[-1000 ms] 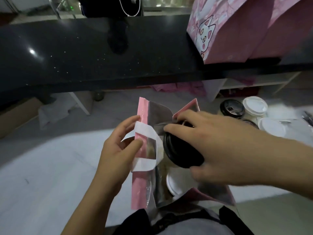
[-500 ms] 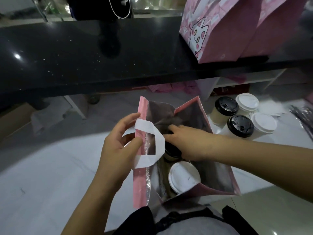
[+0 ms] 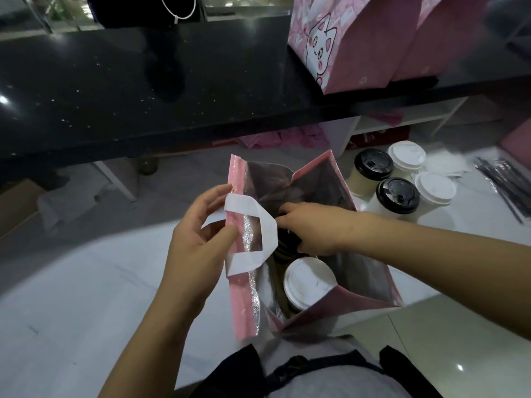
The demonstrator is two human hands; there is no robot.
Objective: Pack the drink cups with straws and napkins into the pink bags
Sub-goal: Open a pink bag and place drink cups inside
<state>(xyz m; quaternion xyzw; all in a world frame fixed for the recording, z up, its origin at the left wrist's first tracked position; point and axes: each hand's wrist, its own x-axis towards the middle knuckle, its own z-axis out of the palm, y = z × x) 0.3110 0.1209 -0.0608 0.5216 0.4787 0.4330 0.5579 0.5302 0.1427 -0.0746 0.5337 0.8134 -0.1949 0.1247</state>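
1. Two hands work at the mouth of an open pink bag (image 3: 339, 305), which stands on the white worktop (image 3: 71, 297) close to the person's body. Bare worktop spreads out to its left.
2. Behind the bag, the edge of a black counter (image 3: 143, 96) overhangs the worktop. More pink bags with a cat print (image 3: 359, 44) stand on it at the upper right.
3. Just right of the open bag is a cluster of four cups (image 3: 398, 195), two with black lids and two with white. Wrapped straws (image 3: 505, 179) lie farther right, at the frame's edge.
4. The left hand (image 3: 198, 242) pinches the bag's left rim between thumb and fingers, beside the white handle (image 3: 258, 225).
5. The right hand (image 3: 313, 228) reaches in from the right, fingers curled over a black-lidded cup (image 3: 284, 242). The handle hides part of the lid, so the hand seems to grip the cup rather than plainly doing so.
6. The bag is pink outside with a silvery lining and a glittery strip down its left edge. A white-lidded cup (image 3: 309, 282) stands upright in its near end, just beside the black-lidded one.
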